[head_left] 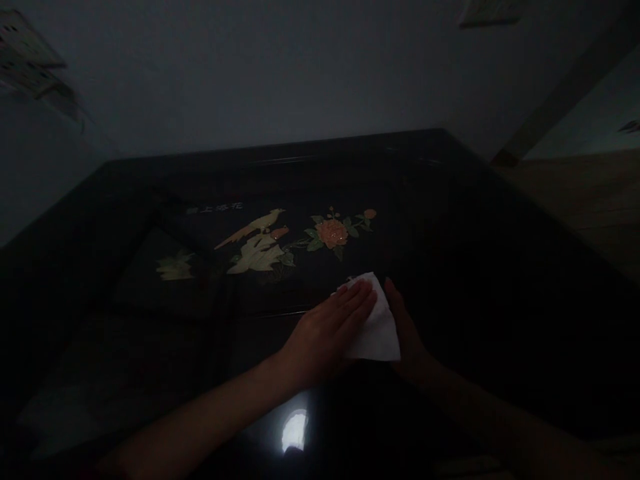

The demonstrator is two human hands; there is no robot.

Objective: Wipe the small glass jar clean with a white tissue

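In the head view, a folded white cloth (379, 333), possibly a paper wipe, is held up between my hands over a glossy black tabletop (440, 220). My left hand (330, 333) lies across its left side, fingers together and pressed on it. My right hand (407, 333) is at the cloth's right edge, one fingertip showing beside it. Its other fingers are hidden behind the cloth, and this side is very dark. Just beyond the hands, the top bears a raised picture of a pale bird on a rock (257, 253) and a pinkish-orange flower (331, 233) with green leaves.
A pale wall (280, 73) rises behind the black top's far edge. Wall sockets (27, 53) are at upper left, and another wall plate (490, 12) is at upper right. Brown floor (585, 200) shows on the right. A bright light reflection (294, 430) lies on the surface below my left wrist.
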